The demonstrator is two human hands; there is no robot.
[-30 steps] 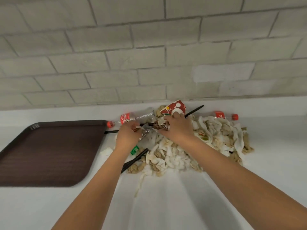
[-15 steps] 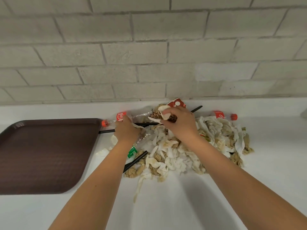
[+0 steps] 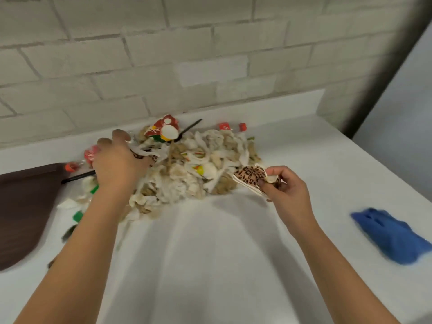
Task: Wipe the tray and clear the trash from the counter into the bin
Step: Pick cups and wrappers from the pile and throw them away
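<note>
A heap of crumpled white and brown paper trash point(image 3: 187, 174) lies on the white counter point(image 3: 210, 253) by the brick wall. My left hand point(image 3: 117, 162) rests on the heap's left side, its fingers curled into white paper scraps. My right hand point(image 3: 284, 185) is off the heap's right edge and pinches a leopard-print wrapper point(image 3: 251, 175). A red paper carton point(image 3: 163, 129) and a black plastic utensil point(image 3: 189, 128) lie at the back of the heap. The dark brown tray point(image 3: 25, 206) sits at the far left, partly cut off.
A clear bottle with a red label and cap point(image 3: 79, 160) lies by the tray, and another red-capped bottle point(image 3: 233, 126) behind the heap. A blue cloth point(image 3: 392, 235) lies on the counter at the right. Green scraps point(image 3: 78, 216) lie near the tray. No bin is in view.
My right hand has pulled the leopard-print wrapper out of the heap and carried it to the right. The view has swung right, which brings the blue cloth into sight. My left hand stays on the heap.
</note>
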